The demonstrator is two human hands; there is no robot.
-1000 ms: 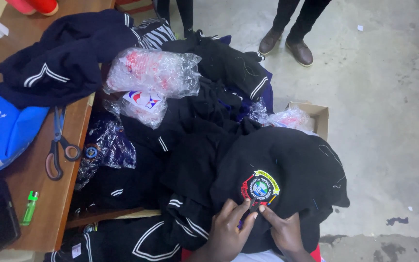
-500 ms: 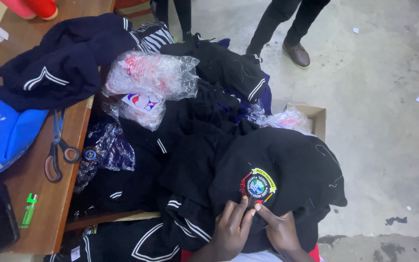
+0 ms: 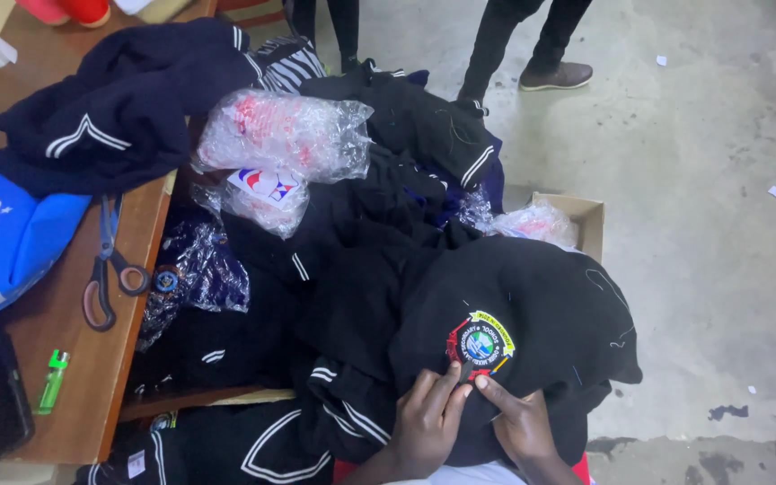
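At the bottom of the view our left hand [image 3: 426, 422] and right hand [image 3: 521, 422] press their fingertips, pinched narrow, onto the black garment [image 3: 532, 305] just below its round embroidered badge [image 3: 480, 344]. Beyond it, more dark clothes and clear plastic bags [image 3: 285, 135] are heaped, with a cardboard box [image 3: 586, 220] holding one bag. Leftward, scissors [image 3: 105, 269] and a green lighter [image 3: 51, 382] lie near the wooden table [image 3: 92, 395] edge; bare concrete floor [image 3: 702, 224] opens rightward.
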